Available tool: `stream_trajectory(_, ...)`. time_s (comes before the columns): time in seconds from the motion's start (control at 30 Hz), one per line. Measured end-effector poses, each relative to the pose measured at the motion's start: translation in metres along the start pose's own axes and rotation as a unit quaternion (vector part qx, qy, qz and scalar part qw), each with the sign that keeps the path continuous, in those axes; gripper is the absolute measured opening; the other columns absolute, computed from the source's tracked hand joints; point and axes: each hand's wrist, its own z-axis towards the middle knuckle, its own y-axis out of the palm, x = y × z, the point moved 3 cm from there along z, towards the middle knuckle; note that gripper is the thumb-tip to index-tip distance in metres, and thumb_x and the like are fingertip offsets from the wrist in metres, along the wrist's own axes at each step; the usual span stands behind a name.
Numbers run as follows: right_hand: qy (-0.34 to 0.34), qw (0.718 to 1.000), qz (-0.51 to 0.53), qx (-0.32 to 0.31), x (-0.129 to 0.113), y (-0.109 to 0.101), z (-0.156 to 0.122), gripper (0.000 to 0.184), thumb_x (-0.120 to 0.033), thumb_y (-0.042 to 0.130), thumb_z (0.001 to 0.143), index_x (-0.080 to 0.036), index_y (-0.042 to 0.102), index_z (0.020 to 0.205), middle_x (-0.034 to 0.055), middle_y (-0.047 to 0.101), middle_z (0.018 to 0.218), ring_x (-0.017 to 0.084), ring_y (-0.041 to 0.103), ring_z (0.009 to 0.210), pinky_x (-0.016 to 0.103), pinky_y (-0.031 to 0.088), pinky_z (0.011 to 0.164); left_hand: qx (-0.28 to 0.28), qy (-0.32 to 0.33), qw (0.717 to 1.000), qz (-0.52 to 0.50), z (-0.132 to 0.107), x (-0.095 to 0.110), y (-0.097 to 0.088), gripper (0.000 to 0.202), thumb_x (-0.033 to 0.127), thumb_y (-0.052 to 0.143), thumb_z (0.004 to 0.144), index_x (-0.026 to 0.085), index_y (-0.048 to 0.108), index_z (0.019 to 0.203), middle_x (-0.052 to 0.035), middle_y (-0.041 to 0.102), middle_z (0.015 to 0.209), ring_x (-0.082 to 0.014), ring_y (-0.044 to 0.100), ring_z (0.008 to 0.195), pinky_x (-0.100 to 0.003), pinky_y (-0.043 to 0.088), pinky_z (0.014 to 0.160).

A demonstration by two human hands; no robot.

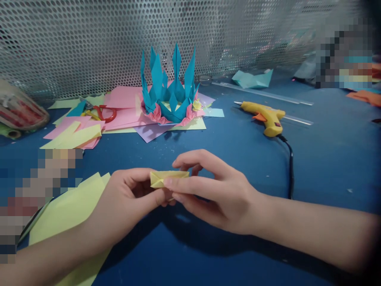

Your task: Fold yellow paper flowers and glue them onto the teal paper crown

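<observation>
Between my two hands is a small folded piece of yellow paper (174, 174), held just above the blue table. My left hand (127, 190) grips it from the left, thumb below and fingers curled behind. From the right, my right hand (220, 186) presses a finger on its front face, with another finger raised behind it. Beyond the hands stands a paper crown-like model (175, 91) with tall blue points and pink folds round its base. Large yellow sheets (71, 210) lie beneath my left forearm.
A yellow hot glue gun (264, 113) lies at the right, its black cord running toward me. Clear glue sticks (268, 93) are behind it. Red-handled scissors (105, 114) rest among pink paper (123, 97) at the left. A perforated metal screen (89, 43) borders the table (336, 159).
</observation>
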Motion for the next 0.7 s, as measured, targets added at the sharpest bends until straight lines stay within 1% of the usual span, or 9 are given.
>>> stream_trajectory(0.1,0.002,1.0,0.003,-0.002,0.001,0.0,0.0,0.021,-0.017,0.051,0.098,-0.015,0.069,0.109,0.0148,0.06,0.112,0.016,0.064,0.092,0.027,0.058,0.075,-0.008,-0.008,0.999,-0.039,0.003,-0.001,-0.002,0.015,0.012,0.086,0.066,0.026,0.08,0.069,0.0051,0.075,0.062,-0.0086,0.065,0.059,-0.011,0.052,0.058)
stream_trajectory(0.2,0.023,1.0,0.008,-0.004,0.005,0.0,0.0,0.024,-0.015,0.052,0.097,-0.015,0.069,0.114,0.0152,0.058,0.115,0.016,0.062,0.088,0.031,0.059,0.075,-0.002,0.005,0.998,-0.058,0.005,-0.003,-0.004,0.01,0.019,0.084,0.074,0.028,0.081,0.073,0.006,0.076,0.065,-0.0066,0.064,0.059,-0.009,0.051,0.058)
stream_trajectory(0.27,0.036,0.999,0.035,-0.003,0.007,0.0,-0.001,0.025,-0.015,0.052,0.097,-0.014,0.07,0.116,0.0151,0.058,0.115,0.015,0.061,0.084,0.031,0.059,0.075,0.009,0.016,0.998,-0.057,0.005,-0.004,-0.006,0.007,0.026,0.082,0.08,0.029,0.08,0.073,0.0064,0.075,0.066,-0.0058,0.063,0.059,-0.009,0.05,0.058)
stream_trajectory(0.33,0.055,0.995,0.081,0.005,0.008,0.0,-0.001,0.023,-0.015,0.055,0.097,-0.015,0.071,0.113,0.0124,0.058,0.11,0.013,0.062,0.083,0.028,0.058,0.074,0.012,0.023,0.999,-0.042,0.005,-0.004,-0.006,0.008,0.03,0.08,0.081,0.029,0.081,0.074,0.0057,0.076,0.068,-0.0068,0.065,0.062,-0.009,0.051,0.06)
stream_trajectory(0.43,0.091,0.988,0.125,0.027,0.007,0.0,0.001,0.018,-0.013,0.058,0.096,-0.019,0.072,0.106,0.0062,0.062,0.099,0.011,0.064,0.085,0.023,0.058,0.076,0.017,0.036,0.999,-0.009,0.004,-0.002,-0.005,0.005,0.027,0.08,0.08,0.028,0.081,0.075,0.0041,0.077,0.07,-0.0097,0.068,0.066,-0.012,0.053,0.063)
stream_trajectory(0.53,0.149,0.976,0.153,0.047,0.007,0.0,0.004,0.02,-0.013,0.063,0.092,-0.019,0.067,0.111,0.0025,0.067,0.091,0.011,0.065,0.079,0.022,0.058,0.075,0.019,0.042,0.999,0.016,0.002,0.003,-0.002,0.005,0.024,0.079,0.079,0.026,0.08,0.074,0.0025,0.077,0.068,-0.0123,0.07,0.065,-0.016,0.055,0.064)
stream_trajectory(0.57,0.171,0.97,0.164,0.048,0.007,0.0,0.004,0.02,-0.014,0.066,0.09,-0.018,0.066,0.11,0.0017,0.067,0.087,0.011,0.065,0.076,0.021,0.057,0.073,0.019,0.042,0.999,0.024,0.002,0.004,-0.001,0.005,0.023,0.078,0.079,0.026,0.081,0.075,0.002,0.077,0.069,-0.0128,0.07,0.066,-0.016,0.056,0.064)
stream_trajectory(0.63,0.196,0.963,0.18,0.042,0.008,0.001,0.005,0.013,-0.017,0.07,0.087,-0.018,0.069,0.1,0.0007,0.067,0.081,0.01,0.064,0.071,0.021,0.057,0.069,0.015,0.047,0.998,0.046,0.0,0.006,0.001,0.007,0.022,0.076,0.079,0.025,0.08,0.075,0.0016,0.078,0.071,-0.0132,0.07,0.067,-0.016,0.056,0.065)
stream_trajectory(0.7,0.191,0.964,0.18,0.034,0.008,0.001,0.006,0.003,-0.018,0.073,0.086,-0.017,0.07,0.086,0.0009,0.067,0.078,0.01,0.063,0.071,0.02,0.055,0.067,0.013,0.058,0.996,0.069,-0.001,0.008,0.003,0.009,0.021,0.074,0.079,0.026,0.08,0.073,0.0018,0.078,0.073,-0.0127,0.07,0.069,-0.015,0.056,0.066)
